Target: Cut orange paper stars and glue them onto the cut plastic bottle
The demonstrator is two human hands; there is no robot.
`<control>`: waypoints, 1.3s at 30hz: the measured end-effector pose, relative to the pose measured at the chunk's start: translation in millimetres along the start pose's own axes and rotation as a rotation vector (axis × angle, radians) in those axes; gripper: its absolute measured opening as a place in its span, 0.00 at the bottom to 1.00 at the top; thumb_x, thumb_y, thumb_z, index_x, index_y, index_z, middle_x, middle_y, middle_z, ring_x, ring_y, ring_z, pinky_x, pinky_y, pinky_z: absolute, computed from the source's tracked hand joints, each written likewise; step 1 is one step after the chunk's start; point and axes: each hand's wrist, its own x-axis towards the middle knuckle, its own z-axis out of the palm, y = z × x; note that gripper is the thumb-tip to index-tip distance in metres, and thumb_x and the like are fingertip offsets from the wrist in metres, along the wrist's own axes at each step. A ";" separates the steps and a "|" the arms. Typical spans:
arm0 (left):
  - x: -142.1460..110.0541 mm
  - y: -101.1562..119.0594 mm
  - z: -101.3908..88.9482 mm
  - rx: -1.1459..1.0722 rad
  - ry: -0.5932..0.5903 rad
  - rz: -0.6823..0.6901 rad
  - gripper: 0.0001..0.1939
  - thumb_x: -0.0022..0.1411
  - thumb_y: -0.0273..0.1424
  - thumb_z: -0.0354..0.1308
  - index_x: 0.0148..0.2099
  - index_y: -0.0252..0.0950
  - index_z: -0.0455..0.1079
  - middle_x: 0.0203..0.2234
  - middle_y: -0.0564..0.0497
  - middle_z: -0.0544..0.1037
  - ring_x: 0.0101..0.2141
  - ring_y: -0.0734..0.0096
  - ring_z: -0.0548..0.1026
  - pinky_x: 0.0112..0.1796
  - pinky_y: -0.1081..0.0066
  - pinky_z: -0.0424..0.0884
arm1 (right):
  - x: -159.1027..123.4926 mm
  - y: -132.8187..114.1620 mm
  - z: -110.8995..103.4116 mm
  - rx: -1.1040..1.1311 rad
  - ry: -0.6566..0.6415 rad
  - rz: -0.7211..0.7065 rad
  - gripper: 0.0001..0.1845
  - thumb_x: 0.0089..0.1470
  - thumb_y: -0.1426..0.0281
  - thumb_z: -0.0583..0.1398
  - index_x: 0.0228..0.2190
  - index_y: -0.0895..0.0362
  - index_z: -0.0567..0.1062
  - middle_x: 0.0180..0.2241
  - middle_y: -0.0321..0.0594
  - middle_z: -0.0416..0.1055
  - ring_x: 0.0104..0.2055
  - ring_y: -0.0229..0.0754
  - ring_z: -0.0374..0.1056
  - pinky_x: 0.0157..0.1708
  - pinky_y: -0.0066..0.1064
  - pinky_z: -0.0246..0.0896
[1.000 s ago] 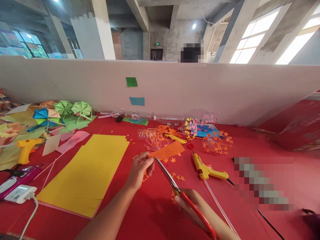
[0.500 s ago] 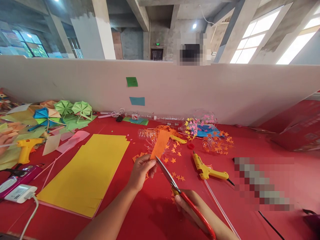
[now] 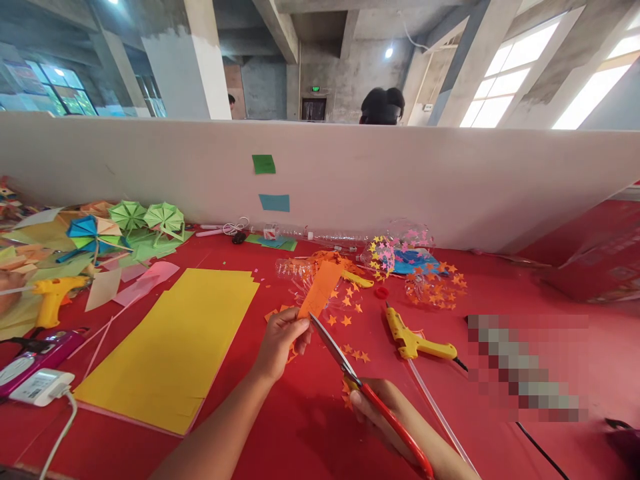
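Pinched in my left hand (image 3: pixel 286 335) is an orange paper strip (image 3: pixel 321 285), held up at a slant over the red table. My right hand (image 3: pixel 383 408) grips red-handled scissors (image 3: pixel 342 362); their tips meet the strip's lower edge, right beside my left fingertips. The blades look nearly closed. Several loose orange paper stars (image 3: pixel 346 321) lie behind and under the scissors. Just beyond the strip is a clear plastic bottle piece (image 3: pixel 294 268), partly hidden, along with a yellow strip-like object (image 3: pixel 358 279).
A yellow glue gun (image 3: pixel 415 340) lies to the right, another glue gun (image 3: pixel 53 297) at far left. Yellow paper sheets (image 3: pixel 170 347) are stacked left of my arm. Folded paper umbrellas (image 3: pixel 164 219) and a power strip (image 3: pixel 40 363) sit farther left. A white partition (image 3: pixel 200 173) stands behind.
My left hand and the strip have shifted very slightly left, with the scissor tips following. Little else on the table differs.
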 end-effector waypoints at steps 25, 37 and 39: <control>2.0 -1.9 -1.5 -0.092 0.030 0.037 0.11 0.56 0.35 0.57 0.25 0.35 0.64 0.16 0.57 0.68 0.15 0.83 0.62 0.18 0.78 0.57 | 2.1 7.0 0.8 -0.019 0.039 -0.007 0.30 0.51 0.41 0.54 0.20 0.54 0.54 0.18 0.28 0.48 0.20 0.31 0.43 0.19 0.26 0.38; 1.7 -0.6 0.0 -0.058 0.050 0.035 0.10 0.55 0.35 0.57 0.27 0.35 0.64 0.16 0.59 0.67 0.14 0.84 0.61 0.18 0.79 0.56 | 5.2 10.4 0.5 -0.081 0.083 -0.014 0.28 0.53 0.44 0.54 0.21 0.55 0.56 0.20 0.29 0.49 0.22 0.32 0.44 0.20 0.27 0.38; 2.3 -0.2 -1.4 -0.050 0.037 0.042 0.11 0.55 0.35 0.57 0.26 0.35 0.63 0.16 0.59 0.67 0.14 0.84 0.61 0.18 0.78 0.56 | 4.1 8.0 -0.4 -0.080 0.076 -0.025 0.29 0.52 0.42 0.53 0.20 0.55 0.56 0.19 0.29 0.49 0.21 0.32 0.44 0.20 0.27 0.38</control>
